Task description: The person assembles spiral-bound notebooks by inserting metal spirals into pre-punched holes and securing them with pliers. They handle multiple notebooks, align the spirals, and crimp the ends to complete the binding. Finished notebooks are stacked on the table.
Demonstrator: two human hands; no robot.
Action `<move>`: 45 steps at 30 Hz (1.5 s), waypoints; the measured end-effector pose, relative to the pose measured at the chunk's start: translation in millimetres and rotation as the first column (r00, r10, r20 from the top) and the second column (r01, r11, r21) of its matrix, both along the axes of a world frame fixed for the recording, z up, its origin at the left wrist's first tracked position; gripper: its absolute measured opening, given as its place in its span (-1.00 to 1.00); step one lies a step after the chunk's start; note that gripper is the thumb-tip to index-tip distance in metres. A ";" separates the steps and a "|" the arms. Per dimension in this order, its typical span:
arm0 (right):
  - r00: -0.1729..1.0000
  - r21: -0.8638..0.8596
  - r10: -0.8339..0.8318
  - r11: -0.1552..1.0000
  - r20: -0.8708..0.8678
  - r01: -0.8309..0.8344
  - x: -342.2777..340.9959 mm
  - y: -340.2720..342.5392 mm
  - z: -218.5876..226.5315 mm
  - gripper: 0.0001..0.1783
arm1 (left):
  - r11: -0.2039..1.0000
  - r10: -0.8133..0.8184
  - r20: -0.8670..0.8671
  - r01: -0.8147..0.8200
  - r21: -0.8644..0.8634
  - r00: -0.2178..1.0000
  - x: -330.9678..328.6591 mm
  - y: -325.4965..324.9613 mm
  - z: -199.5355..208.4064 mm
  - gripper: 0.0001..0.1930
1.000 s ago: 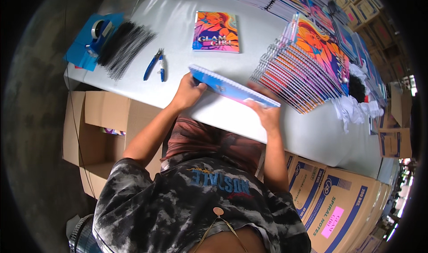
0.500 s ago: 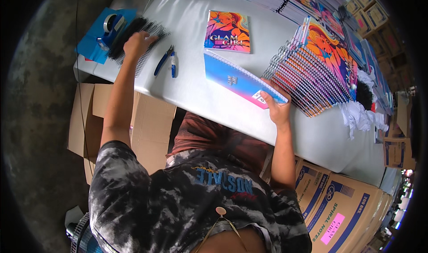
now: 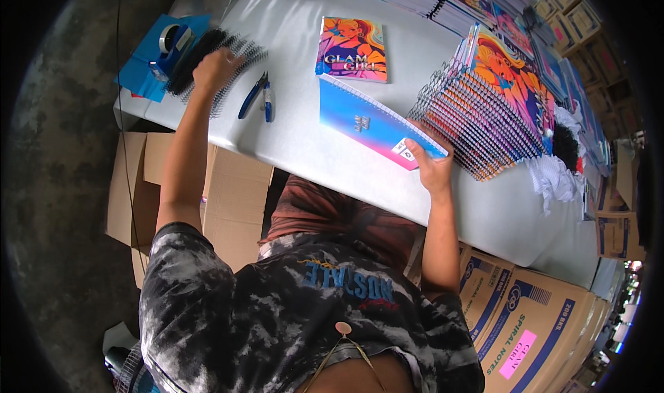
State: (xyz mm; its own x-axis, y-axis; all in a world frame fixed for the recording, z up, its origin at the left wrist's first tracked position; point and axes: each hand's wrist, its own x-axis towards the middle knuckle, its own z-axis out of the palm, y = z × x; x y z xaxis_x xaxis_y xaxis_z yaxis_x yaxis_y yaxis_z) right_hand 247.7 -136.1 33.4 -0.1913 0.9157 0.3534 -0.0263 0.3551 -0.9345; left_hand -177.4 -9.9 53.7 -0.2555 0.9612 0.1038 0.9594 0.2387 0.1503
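At the far left of the table, my left hand reaches into a pile of black spiral binding coils. Its fingers are curled closed on the coils, the tips partly hidden. My right hand grips the right end of a blue-and-pink notebook, thumb on top of the cover and fingers beneath. A row of punched holes runs along the notebook's far edge, with no coil in it. Just beyond lies a stack of notebooks with a bright illustrated cover.
Blue-handled cutting pliers and a blue-and-white pen-like tool lie beside the coils. A blue tape dispenser stands behind them. Coil-bound notebooks are piled at right, near a white cloth. Cardboard boxes stand below the table.
The notebook in my right hand has shifted and tilted slightly, its back cover turned a little more upward. My left hand stays at the coils with only a small movement.
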 end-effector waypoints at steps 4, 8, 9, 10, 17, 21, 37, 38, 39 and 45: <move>1.000 0.034 0.010 0.999 -0.024 -0.010 -2.6 -1.3 0.9 -0.70 | 0.999 0.028 -0.091 -0.026 0.029 0.995 3.8 -4.6 -24.7 -0.62; 1.000 -0.081 0.011 0.997 -0.013 -0.012 0.2 -2.8 1.3 -0.69 | 0.997 0.050 0.029 -0.051 0.062 0.998 -8.5 -7.5 -12.0 -0.62; 1.000 -0.054 -0.001 0.999 -0.016 0.000 -0.8 -2.0 1.4 -0.69 | 0.997 0.042 -0.050 -0.038 0.073 0.998 -9.7 -8.1 -15.6 -0.64; 1.000 -0.027 -0.013 1.000 -0.018 0.012 -1.9 -1.2 0.8 -0.70 | 0.996 0.036 -0.129 -0.025 0.083 0.991 -10.8 -8.8 -19.3 -0.66; 1.000 -0.073 -0.007 0.997 -0.024 0.005 -0.8 -3.4 2.8 -0.71 | 0.994 0.042 0.021 -0.040 -0.104 0.999 7.7 -13.6 -0.6 -0.59; 0.999 -0.020 -0.009 1.000 -0.040 0.008 -3.2 -2.7 2.1 -0.70 | 0.998 0.059 0.002 -0.059 0.029 0.998 -4.8 -8.5 -18.9 -0.63; 0.998 0.012 -0.056 0.998 0.002 0.056 -4.9 2.8 2.9 -0.70 | 0.811 -0.439 0.825 0.552 0.193 0.355 109.8 -76.6 45.0 -0.74; 0.998 0.005 -0.058 0.998 0.007 0.058 -4.7 2.2 3.2 -0.71 | 0.807 -0.460 0.796 0.560 0.189 0.394 113.5 -77.9 42.5 -0.70; 0.998 0.001 -0.055 0.999 0.013 0.055 -4.6 2.0 3.4 -0.71 | 0.803 -0.481 0.762 0.567 0.184 0.434 115.1 -78.4 41.0 -0.64; 0.999 0.047 -0.022 0.999 0.025 0.021 -1.6 2.3 0.6 -0.73 | 0.847 -0.443 0.752 0.502 0.174 0.488 114.7 -71.0 35.0 -0.54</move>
State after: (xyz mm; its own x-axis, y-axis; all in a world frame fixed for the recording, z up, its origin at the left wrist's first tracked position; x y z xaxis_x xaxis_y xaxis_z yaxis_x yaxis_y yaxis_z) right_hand 246.1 -133.8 34.0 -0.1811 0.9025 0.3908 0.0057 0.3983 -0.9172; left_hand -62.8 -80.9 88.7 0.2835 0.9581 0.0407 0.4802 -0.1786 0.8588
